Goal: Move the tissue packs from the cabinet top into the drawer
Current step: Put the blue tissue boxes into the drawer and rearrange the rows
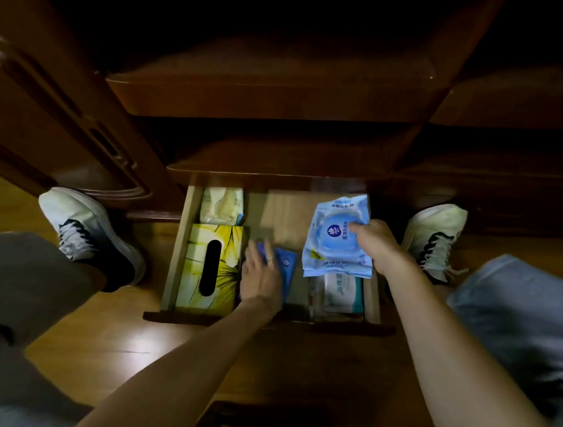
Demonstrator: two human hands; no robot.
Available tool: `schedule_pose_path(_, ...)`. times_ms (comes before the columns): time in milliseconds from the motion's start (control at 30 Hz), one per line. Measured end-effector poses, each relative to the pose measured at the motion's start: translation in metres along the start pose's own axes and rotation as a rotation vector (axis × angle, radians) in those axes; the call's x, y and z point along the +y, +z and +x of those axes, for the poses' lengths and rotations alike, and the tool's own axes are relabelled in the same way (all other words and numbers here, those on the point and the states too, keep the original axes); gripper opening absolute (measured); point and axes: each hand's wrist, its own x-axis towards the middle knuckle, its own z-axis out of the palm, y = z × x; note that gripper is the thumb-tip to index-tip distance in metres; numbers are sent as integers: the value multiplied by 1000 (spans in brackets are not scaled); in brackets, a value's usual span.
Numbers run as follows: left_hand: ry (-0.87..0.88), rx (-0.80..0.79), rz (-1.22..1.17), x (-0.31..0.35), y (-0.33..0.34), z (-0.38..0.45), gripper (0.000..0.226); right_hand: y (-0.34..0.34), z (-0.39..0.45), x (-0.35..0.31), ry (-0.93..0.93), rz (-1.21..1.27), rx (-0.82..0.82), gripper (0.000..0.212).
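While the drawer [181, 238] stands pulled out from the dark wooden cabinet [266, 108], both bare hands reach down into it from above. The right hand [378, 246] is closed on a light blue wet-wipe pack [336, 236] with a round blue lid, thumb on the lid side and fingers wrapped behind its right edge; the pack is tilted and held above the right part of the drawer, not resting on its floor. Directly beneath it, at the near right corner, lies another wipe pack [341, 293], white with a pale teal label, flat on the drawer bottom. The left hand [262, 275] lies flat with its fingers spread, pressing down on a small dark blue tissue pack [287, 262] in the middle of the drawer; a ring shows on one finger. The fingers are open and not curled around the pack. Just to the left of that hand, touching the drawer's left wall, sits a yellow flower-printed tissue box [214, 269] with a dark oval slot on top. Behind the box, in the far left corner, rests a pale yellow soft pack [222, 206]. A bare strip of drawer floor shows between the far packs. Outside the drawer, a white sneaker [89, 229] stands on the wooden floor at the left, and another sneaker [434, 238] at the right.
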Motion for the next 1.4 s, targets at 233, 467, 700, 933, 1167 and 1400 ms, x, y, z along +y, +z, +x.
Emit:
schedule_pose_path(233, 255, -75, 310, -7, -23, 33, 74, 12, 0, -2, 15, 150, -76, 36)
schedule_pose_path(467, 367, -46, 592, -35, -29, 31, 89, 40, -2, -7, 24, 233, -108, 19)
schedule_pose_path(700, 223, -37, 481, -32, -12, 18, 106, 43, -7, -3, 52, 241, -119, 14)
schedule_pose_path(933, 23, -47, -895, -59, -52, -1, 47, 70, -24, -18, 117, 223, -188, 20)
schedule_pose_path(1167, -102, 12, -1186, -55, -77, 23, 39, 98, -38, -33, 95, 387, -461, 47)
schedule_pose_path(1400, -88, 194, -935, -81, -69, 31, 28, 110, -5, -29, 76, 318, -110, 47)
